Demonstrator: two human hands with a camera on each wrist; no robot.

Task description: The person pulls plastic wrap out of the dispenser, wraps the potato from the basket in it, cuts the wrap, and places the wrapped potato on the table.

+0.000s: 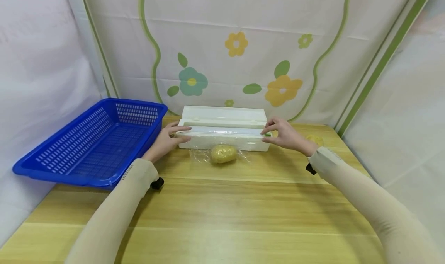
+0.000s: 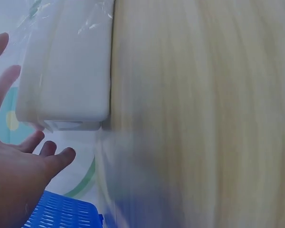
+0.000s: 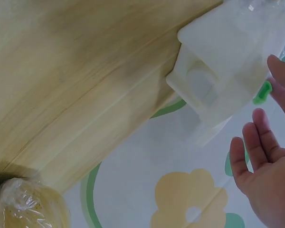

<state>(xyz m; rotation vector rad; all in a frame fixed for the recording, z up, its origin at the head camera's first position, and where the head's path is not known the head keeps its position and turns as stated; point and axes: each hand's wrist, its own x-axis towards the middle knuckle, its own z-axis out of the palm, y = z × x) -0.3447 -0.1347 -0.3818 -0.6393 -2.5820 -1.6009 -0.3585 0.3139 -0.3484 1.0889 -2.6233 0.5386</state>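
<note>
A long white cling film box [image 1: 222, 141] lies across the table with its lid raised at the back. Clear film hangs over its front edge to a potato [image 1: 223, 154] wrapped in film. My left hand [image 1: 168, 138] is at the box's left end, fingers spread, thumb apart from them in the left wrist view. At the other end is my right hand [image 1: 283, 134], one fingertip touching a small green slider [image 3: 262, 93]. In the right wrist view its remaining fingers are extended beside the box, holding nothing. Whether the left fingertips touch the film cannot be told.
A blue plastic basket [image 1: 139, 148] with slotted sides stands on the left, close to my left forearm. Behind my right wrist lies another film-wrapped yellow item [image 1: 315, 140], partly hidden. A flower-printed curtain [image 1: 215, 43] backs the wooden table [image 1: 222, 213].
</note>
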